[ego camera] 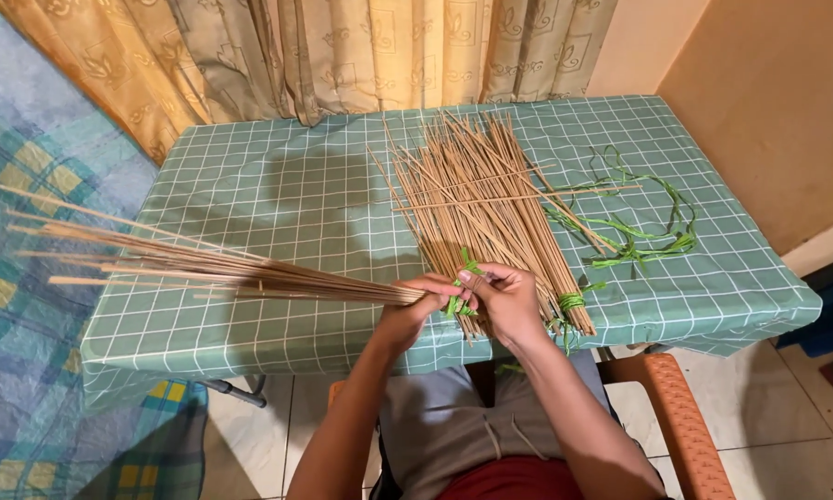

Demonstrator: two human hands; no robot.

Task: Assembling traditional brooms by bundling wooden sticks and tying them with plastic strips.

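My left hand (412,306) grips the near end of a bundle of thin tan sticks (185,259) that fans out to the left over the table's edge. My right hand (504,296) pinches a green strip (458,301) wound around that gripped end, just beside my left hand. Behind both hands a large pile of loose sticks (481,185) lies on the green checked tablecloth (278,194). One tied bundle with a green binding (572,301) lies to the right of my right hand.
Loose green strips (639,227) lie on the table's right side. Patterned curtains (342,46) hang behind the table. A blue checked cloth (28,370) covers something at the left. An orange chair arm (685,417) is at my right; tiled floor lies below.
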